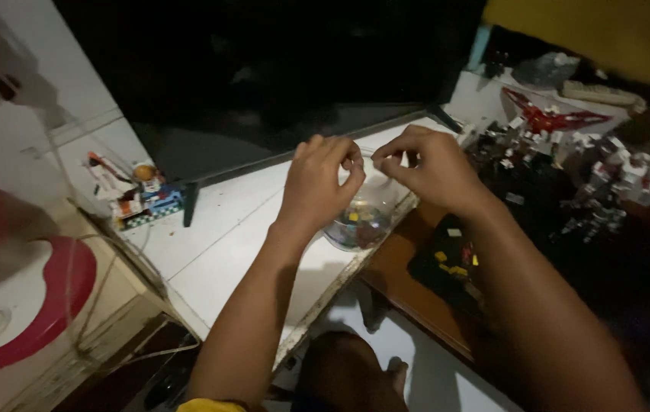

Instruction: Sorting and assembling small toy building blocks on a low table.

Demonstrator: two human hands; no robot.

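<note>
Both hands up over clear bowl (361,221) of small coloured bricks on white counter (218,244). Left hand (319,183) fingers (351,164) pressed together in a pinch, right hand (431,164) fingers (387,156) likewise; whatever's pinched is too small to tell. Bowl sits just below both fingertips.

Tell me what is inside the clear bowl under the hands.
The clear bowl holds a heap of small coloured building pieces, yellow, red and dark ones among them. The left hand and right hand cover its upper rim, so what lies there cannot be seen.
</note>
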